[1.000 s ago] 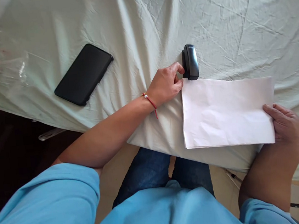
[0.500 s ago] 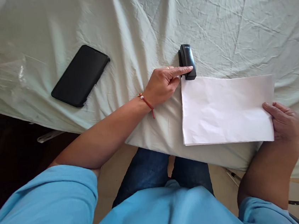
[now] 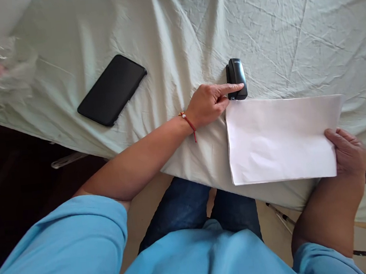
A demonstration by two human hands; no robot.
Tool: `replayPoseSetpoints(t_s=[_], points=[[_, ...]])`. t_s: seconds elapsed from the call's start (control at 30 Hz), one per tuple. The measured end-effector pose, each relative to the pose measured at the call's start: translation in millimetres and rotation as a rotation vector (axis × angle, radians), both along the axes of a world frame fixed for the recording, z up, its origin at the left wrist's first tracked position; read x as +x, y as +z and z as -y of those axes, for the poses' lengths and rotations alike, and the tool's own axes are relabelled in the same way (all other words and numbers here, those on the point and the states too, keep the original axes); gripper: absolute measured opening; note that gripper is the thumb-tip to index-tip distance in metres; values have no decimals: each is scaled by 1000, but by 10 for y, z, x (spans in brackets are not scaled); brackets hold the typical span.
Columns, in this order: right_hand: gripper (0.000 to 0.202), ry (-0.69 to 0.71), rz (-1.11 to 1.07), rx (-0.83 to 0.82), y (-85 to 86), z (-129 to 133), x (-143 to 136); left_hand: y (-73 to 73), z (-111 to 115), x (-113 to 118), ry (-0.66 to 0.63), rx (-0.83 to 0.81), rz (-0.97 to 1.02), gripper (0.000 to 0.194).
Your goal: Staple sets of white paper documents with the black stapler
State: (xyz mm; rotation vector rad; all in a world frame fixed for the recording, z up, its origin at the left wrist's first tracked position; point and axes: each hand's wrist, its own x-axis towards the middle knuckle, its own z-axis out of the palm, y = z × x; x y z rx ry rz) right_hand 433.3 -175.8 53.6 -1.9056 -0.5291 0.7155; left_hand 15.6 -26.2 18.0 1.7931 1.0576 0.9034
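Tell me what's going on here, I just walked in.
A person in a blue shirt has a left hand at a small black stapler, index finger laid across its top. The right hand grips the right side of some white paper, thumb on top. The stapler sits at the paper's far left corner; whether the corner is inside it, I can't tell. A phone lies off to the left on the cloth.

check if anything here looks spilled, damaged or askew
Nothing looks spilled or broken. The cloth is wrinkled, the white paper slightly rippled, and the phone lies at a slant; the stapler shows no visible damage.
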Motion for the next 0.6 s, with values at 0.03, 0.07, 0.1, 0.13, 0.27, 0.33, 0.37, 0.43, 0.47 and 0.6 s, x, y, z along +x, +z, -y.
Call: replayPoseSetpoints(t_s=[0.03,0.07,0.1,0.13,0.27,0.33,0.37,0.43,0.47,0.6], points=[[52,22,-2,-17,13,15,-7,-12,-7,-7,-12,-1,26,53],[51,42,-4,-31,23,30,-19,-21,-13,-13,-21,-5,44,54],[51,58,-6,-34,31,43,-34,-26,-17,-17,-26,-11,54,54],[50,70,-5,-21,34,54,-52,-25,-20,-21,-30,-22,56,55],[39,51,71,177,-6,50,-129,12,-41,-42,17,-89,54,51],[39,24,120,265,-46,21,-159,32,-60,-60,53,-141,87,45],[41,15,130,297,-67,1,-172,39,-68,-70,62,-171,108,43],[45,8,131,340,-107,-43,-198,51,-78,-90,64,-224,149,53],[46,8,129,355,-125,-65,-214,58,-79,-99,60,-242,163,62],[55,2,126,407,-180,-147,-305,97,-69,-125,9,-300,183,91]])
